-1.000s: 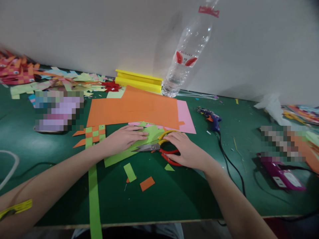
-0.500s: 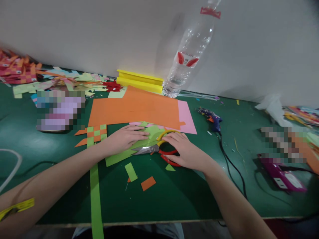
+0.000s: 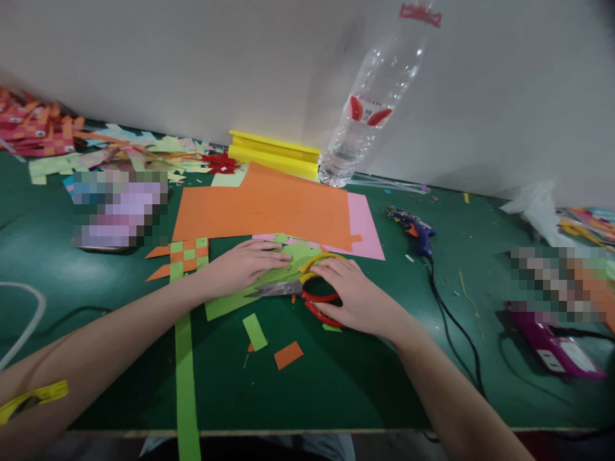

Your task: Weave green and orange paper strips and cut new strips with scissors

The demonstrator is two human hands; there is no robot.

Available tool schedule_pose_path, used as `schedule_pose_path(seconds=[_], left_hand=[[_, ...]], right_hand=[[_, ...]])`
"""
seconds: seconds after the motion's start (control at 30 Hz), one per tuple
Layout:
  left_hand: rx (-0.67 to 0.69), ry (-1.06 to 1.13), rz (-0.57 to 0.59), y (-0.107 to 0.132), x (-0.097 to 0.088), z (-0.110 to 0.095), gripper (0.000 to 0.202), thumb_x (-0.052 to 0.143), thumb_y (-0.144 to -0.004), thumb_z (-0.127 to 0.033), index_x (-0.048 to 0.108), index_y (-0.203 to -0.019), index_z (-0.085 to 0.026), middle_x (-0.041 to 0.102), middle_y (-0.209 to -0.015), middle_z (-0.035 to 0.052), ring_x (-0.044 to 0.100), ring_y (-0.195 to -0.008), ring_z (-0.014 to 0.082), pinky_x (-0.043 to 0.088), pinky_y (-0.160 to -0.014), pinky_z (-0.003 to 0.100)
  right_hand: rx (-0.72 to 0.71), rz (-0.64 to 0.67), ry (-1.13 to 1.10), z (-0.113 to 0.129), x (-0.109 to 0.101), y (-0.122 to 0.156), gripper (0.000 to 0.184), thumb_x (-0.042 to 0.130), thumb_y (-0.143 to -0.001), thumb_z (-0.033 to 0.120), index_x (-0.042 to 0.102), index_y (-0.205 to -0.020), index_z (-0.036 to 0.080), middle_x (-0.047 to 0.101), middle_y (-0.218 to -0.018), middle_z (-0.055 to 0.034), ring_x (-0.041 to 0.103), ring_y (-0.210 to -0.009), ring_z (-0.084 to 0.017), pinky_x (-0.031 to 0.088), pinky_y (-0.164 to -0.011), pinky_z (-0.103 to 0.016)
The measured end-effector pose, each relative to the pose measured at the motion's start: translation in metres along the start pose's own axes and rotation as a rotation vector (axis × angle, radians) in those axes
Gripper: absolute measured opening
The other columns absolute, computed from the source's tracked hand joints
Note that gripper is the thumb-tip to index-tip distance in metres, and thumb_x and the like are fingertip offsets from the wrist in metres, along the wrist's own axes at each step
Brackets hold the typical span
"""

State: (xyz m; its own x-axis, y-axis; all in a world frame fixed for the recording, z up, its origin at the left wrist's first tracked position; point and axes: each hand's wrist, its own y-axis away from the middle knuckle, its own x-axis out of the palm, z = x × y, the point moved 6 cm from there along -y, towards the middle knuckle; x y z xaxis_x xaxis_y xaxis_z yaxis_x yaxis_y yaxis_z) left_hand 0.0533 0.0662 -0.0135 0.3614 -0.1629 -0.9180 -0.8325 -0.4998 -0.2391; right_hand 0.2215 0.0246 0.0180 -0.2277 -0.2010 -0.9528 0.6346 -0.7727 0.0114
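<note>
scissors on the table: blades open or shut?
Shut, as far as it shows. The scissors lie flat on green paper, blades together in one tapering point. The right hand rests on the handles; the left hand presses the paper.

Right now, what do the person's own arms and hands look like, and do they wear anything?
Both forearms are bare, no sleeves in view. The left hand and right hand show no gloves or rings. A yellow strip with small markings sits on the left arm.
</note>
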Motion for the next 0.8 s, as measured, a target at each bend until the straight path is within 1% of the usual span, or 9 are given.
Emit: schedule_pose_path(seconds=[0.13,0.27,0.37,0.47,0.6,0.8], left_hand=[[-0.001,0.005,0.001,0.001,0.002,0.002,0.038,0.034,-0.093,-0.012,0.056,-0.122,-0.024,0.057,-0.129,-0.0017,0.043,-0.127,0.0188,0.034,-0.108,0.042],[0.005,0.022,-0.022,0.001,0.001,0.002,0.037,0.035,-0.093,-0.011,0.057,-0.120,-0.023,0.058,-0.128,-0.0015,0.043,-0.127,0.0181,0.033,-0.108,0.042],[-0.010,0.022,-0.001,0.001,0.000,0.001,0.037,0.036,-0.093,-0.011,0.055,-0.122,-0.024,0.057,-0.129,-0.0017,0.041,-0.128,0.0176,0.032,-0.109,0.043],[-0.020,0.017,0.009,0.001,-0.001,0.001,0.035,0.036,-0.094,-0.013,0.056,-0.121,-0.023,0.057,-0.129,-0.0009,0.043,-0.127,0.0179,0.033,-0.108,0.043],[-0.009,0.010,-0.008,0.001,0.000,0.002,0.033,0.035,-0.095,-0.016,0.056,-0.120,-0.023,0.058,-0.128,-0.0008,0.043,-0.126,0.0178,0.034,-0.108,0.042],[0.002,0.016,-0.008,0.002,0.002,0.004,0.035,0.035,-0.094,-0.015,0.054,-0.123,-0.024,0.055,-0.131,-0.0024,0.041,-0.128,0.0176,0.032,-0.109,0.041]], right_hand=[[-0.002,0.004,0.003,0.004,0.001,-0.001,0.042,0.054,-0.083,0.040,0.050,-0.120,0.019,0.057,-0.118,-0.0103,0.049,-0.115,-0.027,0.042,-0.096,-0.045],[-0.020,-0.008,0.032,0.003,0.002,0.000,0.043,0.054,-0.083,0.038,0.049,-0.122,0.018,0.056,-0.120,-0.0108,0.047,-0.117,-0.027,0.041,-0.097,-0.046],[-0.046,-0.009,0.036,0.001,0.002,0.002,0.044,0.055,-0.083,0.036,0.049,-0.123,0.020,0.056,-0.120,-0.0103,0.048,-0.116,-0.028,0.041,-0.096,-0.048],[-0.044,-0.006,0.031,0.001,0.001,0.001,0.045,0.056,-0.082,0.035,0.048,-0.124,0.021,0.056,-0.120,-0.0100,0.048,-0.115,-0.028,0.041,-0.096,-0.048],[-0.031,-0.011,0.022,0.006,0.002,-0.002,0.043,0.055,-0.082,0.037,0.050,-0.122,0.021,0.056,-0.119,-0.0098,0.049,-0.115,-0.027,0.040,-0.097,-0.048],[-0.029,-0.013,0.012,0.014,0.004,-0.005,0.044,0.055,-0.082,0.037,0.049,-0.123,0.020,0.057,-0.118,-0.0104,0.050,-0.113,-0.028,0.041,-0.095,-0.047]])
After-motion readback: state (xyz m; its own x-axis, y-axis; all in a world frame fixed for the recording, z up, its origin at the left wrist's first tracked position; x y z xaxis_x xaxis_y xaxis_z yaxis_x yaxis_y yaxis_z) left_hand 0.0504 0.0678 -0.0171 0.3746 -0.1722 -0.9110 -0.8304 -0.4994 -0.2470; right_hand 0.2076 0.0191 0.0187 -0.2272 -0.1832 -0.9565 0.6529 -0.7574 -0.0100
